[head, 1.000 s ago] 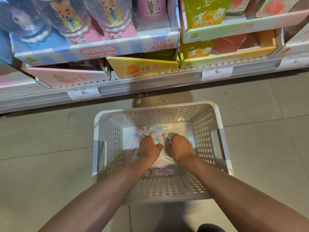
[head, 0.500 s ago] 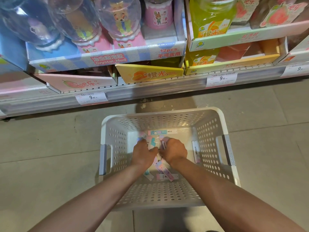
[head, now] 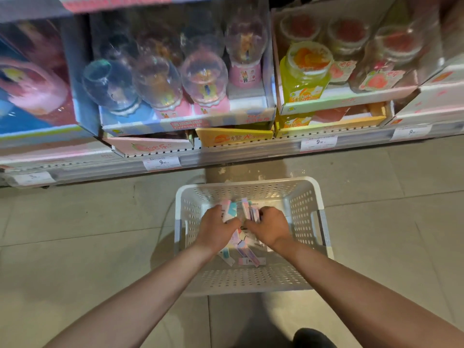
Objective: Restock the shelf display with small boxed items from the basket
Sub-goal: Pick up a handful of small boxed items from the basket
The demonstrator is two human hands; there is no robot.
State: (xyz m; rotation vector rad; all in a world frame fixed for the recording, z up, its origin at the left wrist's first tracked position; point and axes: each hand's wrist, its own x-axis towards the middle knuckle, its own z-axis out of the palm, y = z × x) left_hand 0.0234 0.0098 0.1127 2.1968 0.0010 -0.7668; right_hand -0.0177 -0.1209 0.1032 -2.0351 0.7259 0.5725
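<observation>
2 hands are gripping a bunch of small pastel boxes inside the white perforated plastic basket on the floor: left hand and right hand both curling around them.

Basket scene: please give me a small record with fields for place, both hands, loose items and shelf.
basket: white, perforated, on the floor in front of the shelf
left hand: inside the basket, grips a bunch of boxes
right hand: inside the basket, grips the same bunch from the other side
loose boxes: several lie on the basket bottom
shelf: holds display trays with globes and jars; price tags along its edge
</observation>
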